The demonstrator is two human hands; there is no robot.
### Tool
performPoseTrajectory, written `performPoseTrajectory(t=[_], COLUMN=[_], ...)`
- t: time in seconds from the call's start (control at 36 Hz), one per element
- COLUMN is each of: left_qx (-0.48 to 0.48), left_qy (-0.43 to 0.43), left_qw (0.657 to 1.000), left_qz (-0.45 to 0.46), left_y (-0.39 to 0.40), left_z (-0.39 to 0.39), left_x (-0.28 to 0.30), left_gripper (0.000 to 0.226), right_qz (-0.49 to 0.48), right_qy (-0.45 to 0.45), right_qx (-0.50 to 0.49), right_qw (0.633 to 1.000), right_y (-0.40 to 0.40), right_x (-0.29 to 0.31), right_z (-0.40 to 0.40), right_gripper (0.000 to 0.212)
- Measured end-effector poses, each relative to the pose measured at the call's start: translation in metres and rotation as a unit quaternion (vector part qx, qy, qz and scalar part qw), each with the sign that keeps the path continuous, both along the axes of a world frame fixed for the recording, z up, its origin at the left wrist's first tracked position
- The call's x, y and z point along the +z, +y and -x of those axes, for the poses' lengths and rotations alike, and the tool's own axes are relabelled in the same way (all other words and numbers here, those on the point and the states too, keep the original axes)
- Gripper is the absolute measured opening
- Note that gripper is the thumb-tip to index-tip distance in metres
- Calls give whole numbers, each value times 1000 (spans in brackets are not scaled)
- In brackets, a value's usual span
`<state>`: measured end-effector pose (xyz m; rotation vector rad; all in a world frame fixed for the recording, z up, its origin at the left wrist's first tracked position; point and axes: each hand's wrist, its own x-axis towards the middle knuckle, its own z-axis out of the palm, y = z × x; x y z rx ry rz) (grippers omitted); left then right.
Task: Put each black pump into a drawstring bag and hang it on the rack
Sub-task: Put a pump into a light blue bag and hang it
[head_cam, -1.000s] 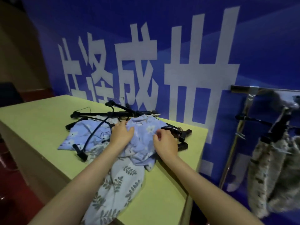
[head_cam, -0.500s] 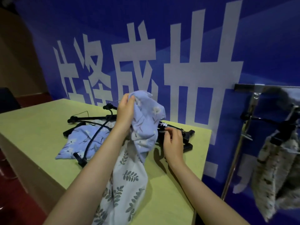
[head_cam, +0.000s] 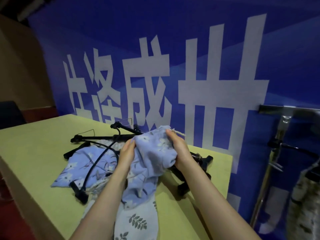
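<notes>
Both hands lift blue flowered bag [head_cam: 155, 151] above table [head_cam: 31, 148]. Left hand [head_cam: 127, 153] grips bag's left side, fingers curled into cloth. Right hand [head_cam: 178, 149] holds right side near cord [head_cam: 178, 133]. Black hangers [head_cam: 97, 136] lie behind on table. Rack [head_cam: 277, 141] stands at right. Pump not visible.

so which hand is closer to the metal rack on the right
Right. The right hand grips the blue floral bag on its rack-facing side, well short of the metal rack. The left hand holds the bag's far side, farther away.
</notes>
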<state>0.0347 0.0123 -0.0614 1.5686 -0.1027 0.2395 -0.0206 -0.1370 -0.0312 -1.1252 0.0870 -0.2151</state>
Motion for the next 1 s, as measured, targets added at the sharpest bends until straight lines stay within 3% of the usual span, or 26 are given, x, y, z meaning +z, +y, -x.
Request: performPoseTrajectory(t=[0.06, 0.17, 0.28, 0.42, 0.53, 0.64, 0.81, 0.89, 1.0], left_qx=[7, 45, 103, 26, -16, -2, 113, 74, -56], left_qy=[1, -4, -88, -208, -247, -218, -289, -300, -195], left_qw=[1000, 999, 991, 977, 963, 974, 950, 950, 977], left_qz=[-1, 8, -5, -43, -103, -65, -44, -32, -60], left_y=[1, 8, 14, 3, -8, -16, -15, -9, -12], left_z=[-4, -17, -12, 11, 21, 21, 21, 21, 21], left_x=[-1, -4, -1, 8, 7, 2, -3, 0, -3], left_gripper=[23, 18, 14, 16, 20, 12, 31, 26, 30], right_qz=[68, 14, 19, -14, 7, 108, 286, 269, 139], right_qy=[5, -14, -44, -133, -192, -171, -172, -151, -146], right_qx=[-56, -111, -251, -358, -297, -171, -100, -80, -14], right_qw=[996, 994, 967, 924, 935, 964, 937, 948, 979], right_y=[8, 19, 15, 2, 10, 20, 37, 36, 27], right_x=[-1, -9, -16, -1, 9, -7, -32, -33, -26], right_z=[-10, -28, -29, -10, 1, -5, -13, -15, -13], right_gripper=[15, 15, 22, 16, 15, 14, 21, 27, 19])
